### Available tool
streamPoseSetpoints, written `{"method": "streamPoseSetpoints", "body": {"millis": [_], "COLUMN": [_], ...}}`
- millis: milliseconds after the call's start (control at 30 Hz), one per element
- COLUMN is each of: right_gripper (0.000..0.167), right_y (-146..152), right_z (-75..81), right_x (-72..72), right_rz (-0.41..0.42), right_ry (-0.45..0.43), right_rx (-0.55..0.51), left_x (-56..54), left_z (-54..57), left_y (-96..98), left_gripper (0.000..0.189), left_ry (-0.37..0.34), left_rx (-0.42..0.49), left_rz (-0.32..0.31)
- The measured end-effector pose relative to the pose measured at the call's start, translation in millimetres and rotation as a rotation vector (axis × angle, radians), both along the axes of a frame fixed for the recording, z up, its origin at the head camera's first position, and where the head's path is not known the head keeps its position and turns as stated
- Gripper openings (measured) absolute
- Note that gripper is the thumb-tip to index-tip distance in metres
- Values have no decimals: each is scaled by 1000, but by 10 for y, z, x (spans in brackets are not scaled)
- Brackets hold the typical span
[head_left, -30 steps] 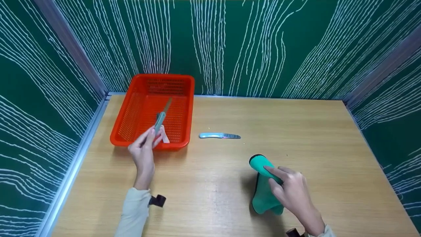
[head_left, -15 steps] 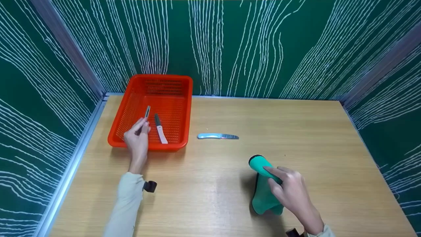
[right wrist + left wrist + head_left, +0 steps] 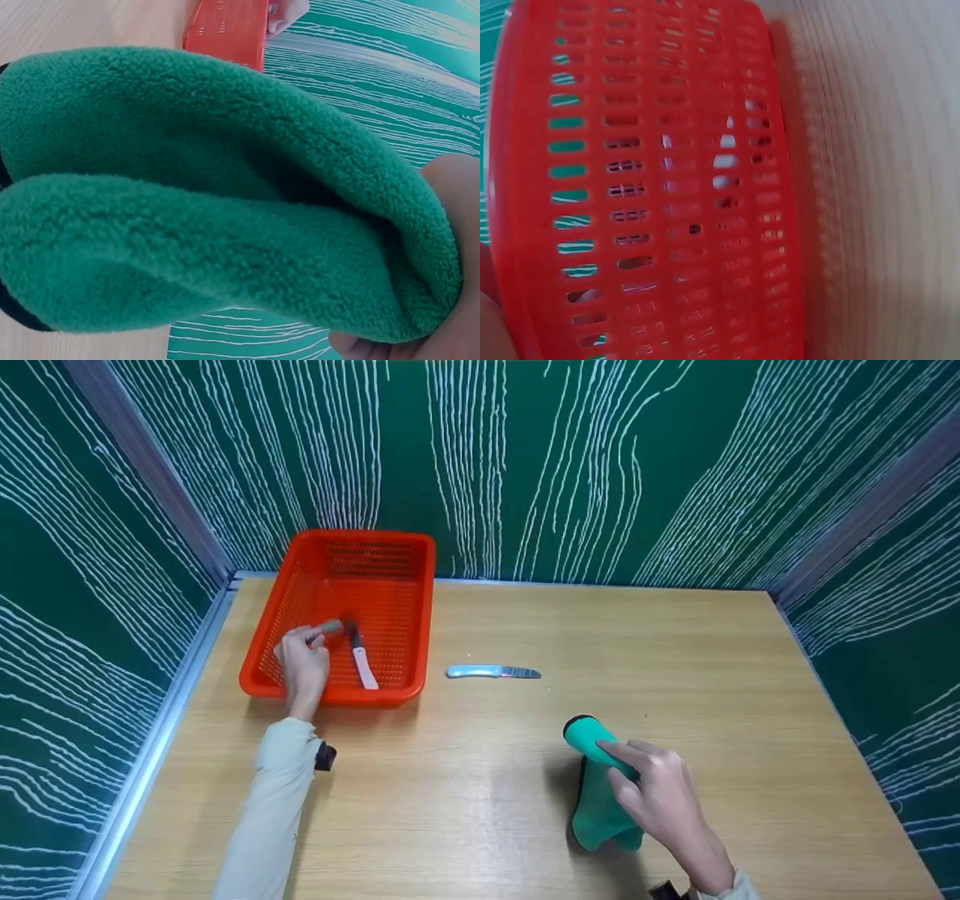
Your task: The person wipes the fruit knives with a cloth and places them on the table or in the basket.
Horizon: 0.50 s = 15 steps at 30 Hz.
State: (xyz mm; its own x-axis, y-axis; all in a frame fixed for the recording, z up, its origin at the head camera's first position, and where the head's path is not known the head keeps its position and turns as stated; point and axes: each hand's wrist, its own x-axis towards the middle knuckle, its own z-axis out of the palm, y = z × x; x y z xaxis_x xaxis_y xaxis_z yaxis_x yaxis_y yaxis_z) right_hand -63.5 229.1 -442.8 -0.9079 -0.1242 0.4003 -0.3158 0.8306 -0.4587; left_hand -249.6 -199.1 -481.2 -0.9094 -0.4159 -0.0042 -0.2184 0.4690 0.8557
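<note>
My left hand (image 3: 304, 660) reaches over the near left rim of the red plastic basket (image 3: 427, 622) and pinches a folding knife (image 3: 330, 626) with a grey-green handle. The knife is blurred and partly hidden by the fingers. Beside it in the basket lies a knife with a pale pink handle (image 3: 363, 667). The left wrist view shows mostly the slotted basket wall (image 3: 641, 180). On the right, my right hand (image 3: 664, 787) grips a folded green cloth (image 3: 609, 806), hanging close over the table. In the right wrist view the cloth (image 3: 187, 240) looks fluffy, with a dark edge.
A blue-handled knife (image 3: 493, 671) lies on the wooden table (image 3: 675, 652), right of the basket. Green panels with wavy white lines (image 3: 675, 472) stand along the back and both sides.
My left hand has moved left and farther into the basket, turning the folding knife from upright to nearly sideways. The pink-handled knife shows more. The right hand stays on the cloth.
</note>
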Motion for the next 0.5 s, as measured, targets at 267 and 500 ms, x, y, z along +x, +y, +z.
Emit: {"method": "streamPoseSetpoints", "body": {"millis": [267, 500], "right_gripper": [38, 39], "right_y": [2, -6], "right_z": [-3, -4], "right_x": [-4, -7], "right_rz": [0, 6], "right_ry": [3, -1], "right_rx": [3, -15], "left_x": [-53, -28], "left_z": [15, -13], "left_y": [8, -74], "left_gripper": [29, 23], "left_ry": [-25, -41], "left_rx": [-89, -246], "left_rz": [-25, -74]}}
